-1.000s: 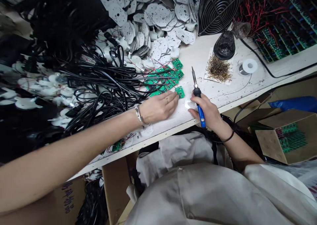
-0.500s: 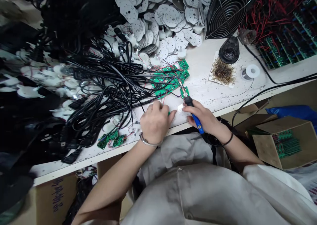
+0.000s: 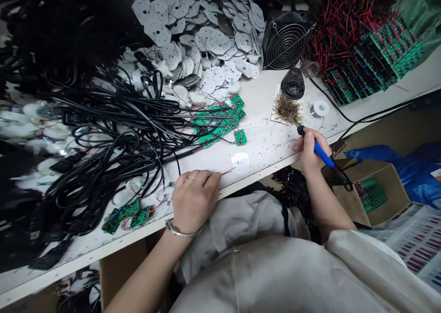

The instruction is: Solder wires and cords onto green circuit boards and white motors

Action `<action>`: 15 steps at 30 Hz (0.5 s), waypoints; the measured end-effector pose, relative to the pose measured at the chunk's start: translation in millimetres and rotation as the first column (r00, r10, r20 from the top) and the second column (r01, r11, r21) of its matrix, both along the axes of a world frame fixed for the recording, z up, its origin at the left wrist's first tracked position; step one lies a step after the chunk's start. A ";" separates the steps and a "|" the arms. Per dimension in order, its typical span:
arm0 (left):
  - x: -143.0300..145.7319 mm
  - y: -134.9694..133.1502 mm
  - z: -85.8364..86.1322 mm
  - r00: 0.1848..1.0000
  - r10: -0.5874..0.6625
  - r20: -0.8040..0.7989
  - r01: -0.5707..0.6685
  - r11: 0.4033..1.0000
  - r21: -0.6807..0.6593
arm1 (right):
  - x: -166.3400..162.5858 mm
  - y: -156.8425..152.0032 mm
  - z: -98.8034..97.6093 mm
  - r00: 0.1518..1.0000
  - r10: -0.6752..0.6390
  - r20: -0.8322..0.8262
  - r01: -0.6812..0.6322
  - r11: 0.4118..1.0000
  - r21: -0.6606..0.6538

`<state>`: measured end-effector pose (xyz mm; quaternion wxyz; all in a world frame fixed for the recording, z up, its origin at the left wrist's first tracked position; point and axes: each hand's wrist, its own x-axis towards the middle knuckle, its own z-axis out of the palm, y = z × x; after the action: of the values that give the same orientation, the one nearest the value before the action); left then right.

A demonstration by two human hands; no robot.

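My right hand [image 3: 313,150] grips a soldering iron [image 3: 324,154] by its blue handle. The iron's front end is at the lower edge of a pad covered in brown crumbs [image 3: 288,109]. Near the bench's front edge, my left hand [image 3: 195,194] rests with fingers pressed together on a thin red wire [image 3: 226,171]; whatever else lies under the palm is hidden. The wire's free end points toward a small white piece [image 3: 240,162] on the bench. Beyond it, a lone green circuit board [image 3: 240,137] lies beside a cluster of green boards [image 3: 217,122] joined to black cords.
Black power cords [image 3: 138,115] and white motor-like parts [image 3: 34,125] crowd the left. Grey plates [image 3: 213,40] pile up behind, beside a black fan [image 3: 286,42]. A black iron holder [image 3: 292,83], a solder spool [image 3: 320,108] and rows of boards [image 3: 386,58] stand right. Below sits a carton [image 3: 386,203].
My right hand has moved right with the soldering iron, from the green boards to the crumb-covered pad. My left hand stays near the front edge. The view has shifted to the right.
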<state>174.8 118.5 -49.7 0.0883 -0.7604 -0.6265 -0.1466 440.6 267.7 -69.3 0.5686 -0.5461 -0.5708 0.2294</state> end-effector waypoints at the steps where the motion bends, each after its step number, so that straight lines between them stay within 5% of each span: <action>1: -0.7 0.0 0.3 1.000 0.007 0.009 -0.007 1.000 -0.007 | -2.2 4.3 0.8 1.000 -0.003 -0.024 0.003 1.000 -0.021; 7: -4.2 0.4 2.5 0.947 0.122 0.298 -0.077 0.985 -0.157 | -10.0 9.0 0.4 0.995 -0.067 -0.067 0.062 0.995 -0.081; 11: -12.1 6.7 9.9 0.723 0.226 0.653 0.072 0.915 -0.396 | -9.0 6.8 -1.5 0.995 -0.059 -0.076 0.051 0.993 -0.106; 15: -16.9 11.9 14.4 0.542 0.350 0.764 0.204 0.827 -0.523 | -8.9 8.6 -2.8 0.997 -0.053 -0.063 0.047 0.994 -0.095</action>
<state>157.8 130.4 -35.3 -0.4399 -0.5582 -0.6372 -0.2980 431.7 276.3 -72.1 0.5662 -0.5786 -0.5266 0.2594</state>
